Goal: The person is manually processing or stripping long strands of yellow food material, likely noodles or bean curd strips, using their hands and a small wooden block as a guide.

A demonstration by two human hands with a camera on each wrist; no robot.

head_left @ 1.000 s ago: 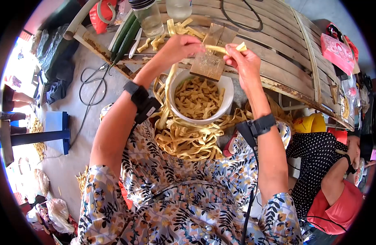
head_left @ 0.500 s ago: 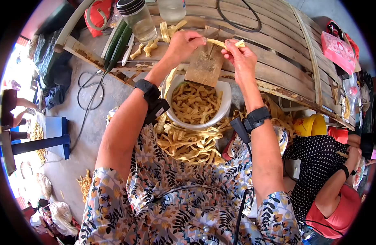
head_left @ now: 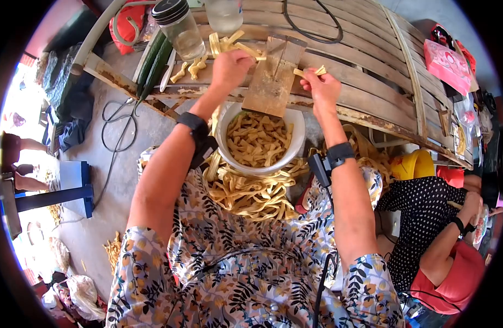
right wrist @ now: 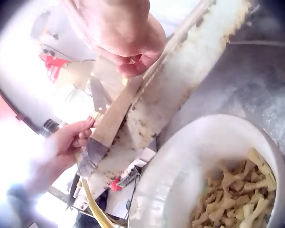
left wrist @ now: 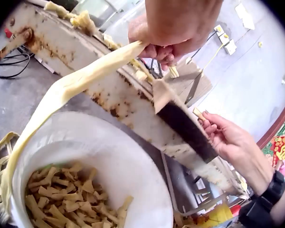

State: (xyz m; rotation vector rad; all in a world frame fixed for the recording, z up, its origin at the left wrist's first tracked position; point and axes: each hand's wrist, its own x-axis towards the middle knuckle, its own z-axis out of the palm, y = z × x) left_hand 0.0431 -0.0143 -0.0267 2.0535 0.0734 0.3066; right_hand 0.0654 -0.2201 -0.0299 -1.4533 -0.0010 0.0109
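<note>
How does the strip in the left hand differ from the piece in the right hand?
The strip in the left hand is long; the piece in the right hand is short. The strip droops past the white bowl; the piece is pinched clear of it. Both are pale yellow.

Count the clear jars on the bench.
2. One black-lidded jar stands by the cucumbers; a second jar, top cut off by the frame, is just right of it. More may be hidden.
</note>
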